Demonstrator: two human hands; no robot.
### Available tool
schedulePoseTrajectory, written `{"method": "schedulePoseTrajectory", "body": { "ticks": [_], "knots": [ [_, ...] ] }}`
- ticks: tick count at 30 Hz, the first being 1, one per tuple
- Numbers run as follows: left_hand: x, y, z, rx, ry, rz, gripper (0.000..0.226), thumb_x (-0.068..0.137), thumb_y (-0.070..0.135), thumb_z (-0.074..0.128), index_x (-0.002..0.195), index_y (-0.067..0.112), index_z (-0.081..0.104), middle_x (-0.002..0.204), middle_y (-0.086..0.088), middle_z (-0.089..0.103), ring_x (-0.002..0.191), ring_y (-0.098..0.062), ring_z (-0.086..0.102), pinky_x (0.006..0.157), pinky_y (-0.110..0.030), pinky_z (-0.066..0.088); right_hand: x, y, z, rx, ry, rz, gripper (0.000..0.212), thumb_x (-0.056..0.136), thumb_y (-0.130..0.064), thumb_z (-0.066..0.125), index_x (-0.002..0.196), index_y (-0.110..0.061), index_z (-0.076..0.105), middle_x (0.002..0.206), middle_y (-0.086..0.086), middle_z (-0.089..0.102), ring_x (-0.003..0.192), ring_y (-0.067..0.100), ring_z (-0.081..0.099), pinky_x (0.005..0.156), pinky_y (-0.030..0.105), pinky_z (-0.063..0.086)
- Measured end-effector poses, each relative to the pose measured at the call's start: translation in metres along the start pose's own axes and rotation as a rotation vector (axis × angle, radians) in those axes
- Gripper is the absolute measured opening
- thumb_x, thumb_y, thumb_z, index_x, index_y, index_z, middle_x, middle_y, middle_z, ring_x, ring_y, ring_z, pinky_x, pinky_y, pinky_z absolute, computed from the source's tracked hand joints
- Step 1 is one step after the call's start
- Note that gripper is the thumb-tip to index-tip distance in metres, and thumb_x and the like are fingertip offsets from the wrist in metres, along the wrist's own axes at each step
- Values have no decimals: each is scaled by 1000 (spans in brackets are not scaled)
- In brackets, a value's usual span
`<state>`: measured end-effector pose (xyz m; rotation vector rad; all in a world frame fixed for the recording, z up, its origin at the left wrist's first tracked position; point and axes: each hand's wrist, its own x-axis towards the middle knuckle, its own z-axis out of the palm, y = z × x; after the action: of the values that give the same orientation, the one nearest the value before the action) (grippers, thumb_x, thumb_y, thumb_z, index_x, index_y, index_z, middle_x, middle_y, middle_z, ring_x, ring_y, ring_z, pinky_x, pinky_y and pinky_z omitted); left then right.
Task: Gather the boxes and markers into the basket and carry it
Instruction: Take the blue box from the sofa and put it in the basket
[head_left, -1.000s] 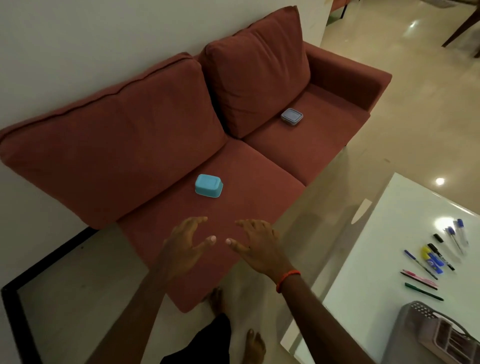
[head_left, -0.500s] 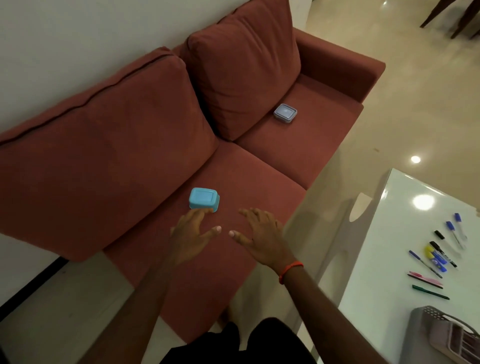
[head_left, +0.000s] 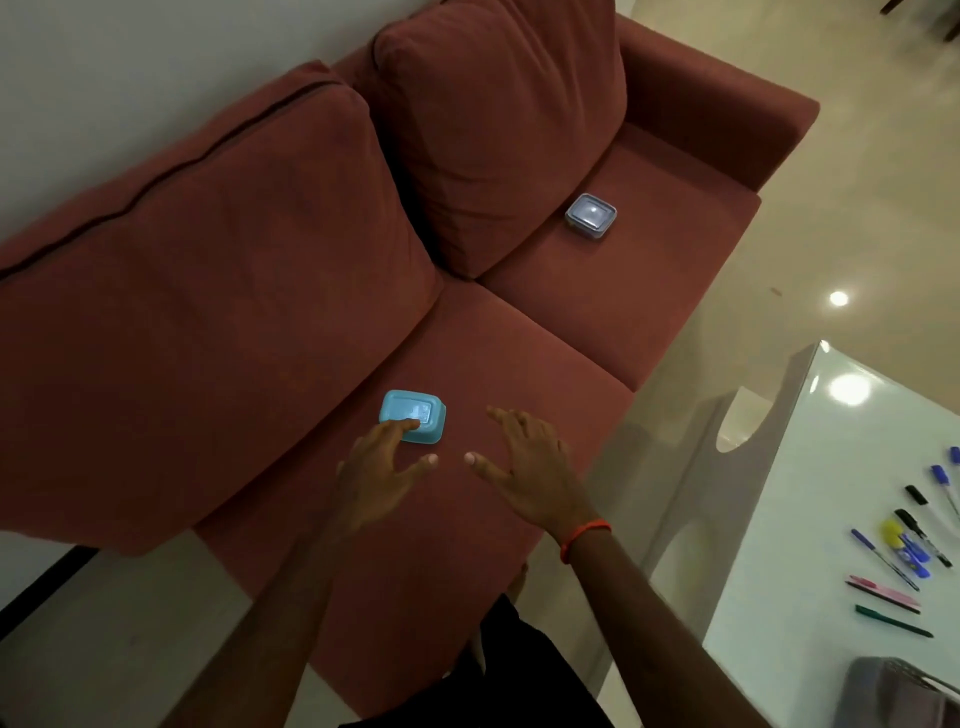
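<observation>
A person bends over a rust-red sofa (head_left: 691, 119), both bare arms stretched out above its near seat cushion (head_left: 498, 358). The left hand (head_left: 382, 478) is spread wide, thumb out to the side, and its fingertips (head_left: 408, 425) lie over the near edge of a small blue box (head_left: 413, 413) sitting lid-up on that cushion. The fingers are not curled round the box, and from here it is impossible to say whether they press on it or hover just above. The right hand (head_left: 530, 467), an orange band (head_left: 585, 537) at its wrist, hangs just beside the box on its right, fingers splayed and holding nothing, its thumb pointing toward the left thumb across a small gap.

A second, grey box (head_left: 590, 215) with a shiny lid rests on the far seat cushion (head_left: 623, 291), close to the foot of the far back cushion (head_left: 498, 130) and well apart from both hands.

To the right, across a strip of glossy floor (head_left: 857, 182), a white table (head_left: 810, 519) carries a loose scatter of markers and pens (head_left: 906, 540), blue, black, yellow, pink and green, lying flat near its far side. The grey basket (head_left: 883, 691) stands on the table's near corner, only partly in sight at the frame's bottom edge.
</observation>
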<state>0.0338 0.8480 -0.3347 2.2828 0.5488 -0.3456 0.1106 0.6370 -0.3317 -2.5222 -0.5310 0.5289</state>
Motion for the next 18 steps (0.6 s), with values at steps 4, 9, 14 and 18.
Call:
{"method": "schedulePoseTrajectory", "body": {
  "ticks": [4, 9, 14, 18],
  "knots": [
    [29, -9, 0, -41, 15, -24, 83, 69, 80, 43, 142, 40, 45, 151, 13, 42, 138, -15, 40, 111, -54, 36, 28, 7, 17, 35, -50, 18, 79, 83, -80, 33, 149, -37, 31, 151, -5, 38, 139, 19, 32, 112, 46, 29],
    [68, -30, 5, -61, 18, -67, 79, 70, 79, 45, 140, 41, 47, 149, 14, 44, 136, -14, 42, 111, -52, 38, 61, 16, 37, 108, -129, 50, 80, 82, -82, 33, 150, -40, 28, 153, -6, 35, 142, 18, 28, 113, 46, 28],
    [100, -56, 21, -88, 20, -140, 81, 70, 78, 49, 140, 39, 48, 150, 12, 44, 137, -13, 42, 111, -49, 39, 95, 32, 71, 180, -216, 89, 79, 85, -79, 39, 151, -39, 27, 154, -6, 33, 140, 20, 32, 111, 48, 32],
    [127, -84, 41, -106, 30, -164, 63, 86, 53, 69, 142, 33, 49, 149, 7, 45, 137, -14, 43, 111, -41, 40, 124, 49, 105, 237, -251, 115, 86, 80, -84, 34, 152, -36, 26, 154, -4, 35, 141, 21, 35, 113, 48, 35]
  ]
}}
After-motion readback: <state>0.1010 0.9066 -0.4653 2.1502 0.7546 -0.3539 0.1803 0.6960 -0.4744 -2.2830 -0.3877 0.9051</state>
